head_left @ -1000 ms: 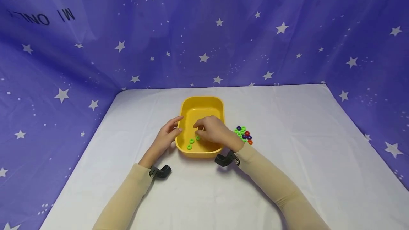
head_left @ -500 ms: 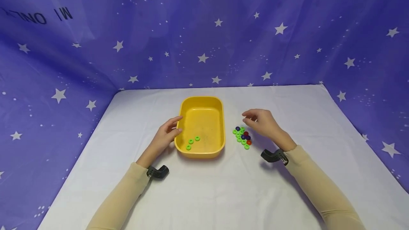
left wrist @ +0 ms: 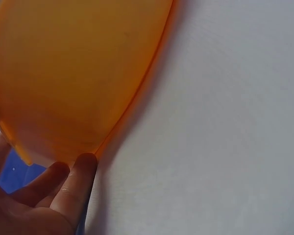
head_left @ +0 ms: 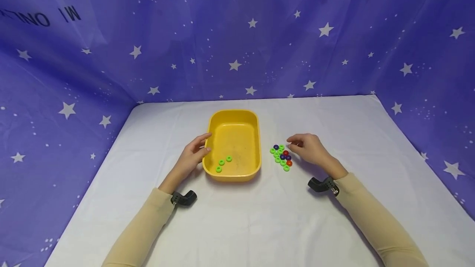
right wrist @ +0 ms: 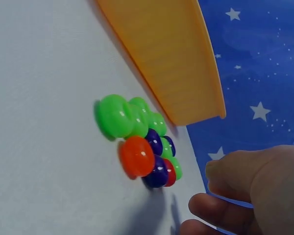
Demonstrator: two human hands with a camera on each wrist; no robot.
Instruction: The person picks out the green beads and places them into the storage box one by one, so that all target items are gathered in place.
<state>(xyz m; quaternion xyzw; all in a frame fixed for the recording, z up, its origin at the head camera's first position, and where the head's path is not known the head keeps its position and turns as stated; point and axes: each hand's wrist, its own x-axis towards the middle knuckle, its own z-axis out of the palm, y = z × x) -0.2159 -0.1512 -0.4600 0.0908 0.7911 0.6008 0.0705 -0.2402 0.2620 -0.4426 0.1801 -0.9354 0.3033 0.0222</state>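
Note:
A yellow plastic bin (head_left: 237,133) lies on the white cloth, with three green ring-shaped beads (head_left: 221,162) near its front left corner. My left hand (head_left: 191,155) rests against the bin's left side, fingertips touching the outer wall (left wrist: 83,98) in the left wrist view. To the right of the bin is a cluster of green, purple and red beads (head_left: 283,157). Just beyond its right edge hovers my right hand (head_left: 309,149), fingers loosely bent. Nothing shows between its thumb and fingers in the right wrist view, where the orange-red bead (right wrist: 138,156) sits near.
The white cloth (head_left: 237,217) covers the table, and a purple star-printed curtain (head_left: 208,52) surrounds it at the back and sides. Black wrist straps (head_left: 323,185) sit on both wrists over beige sleeves (head_left: 371,213).
My right hand has left the bin and moved right to the bead cluster, then slightly lower beside it. Three beads lie in the bin. My left hand has kept its place.

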